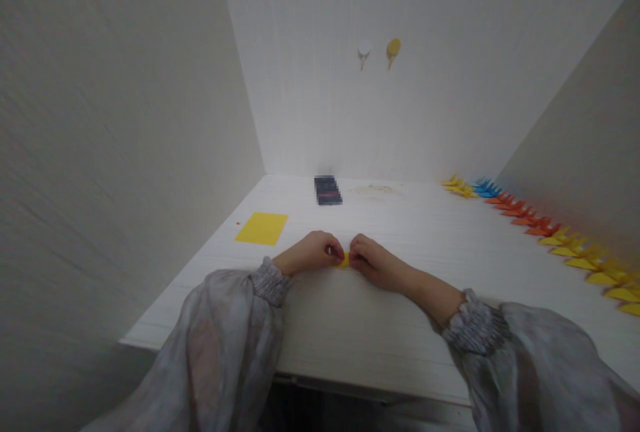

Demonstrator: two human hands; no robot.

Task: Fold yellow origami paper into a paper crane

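Note:
A small folded piece of yellow paper (344, 261) lies on the white table between my two hands, mostly covered by my fingers. My left hand (320, 250) pinches its left end, with thumb and fingertips pressed together. At the opposite end, my right hand (373, 260) has its curled fingers closed on the paper. How the paper is folded underneath cannot be made out. To the left of my hands rests a flat stack or sheet of square yellow paper (261, 228).
Along the right wall runs a row of folded paper cranes: yellow ones (590, 262), orange ones (523, 213) and blue ones (486, 187). A dark, blurred-out rectangular object (328, 191) lies near the back wall. Two hooks, white (364, 49) and yellow (393, 47), hang on that wall.

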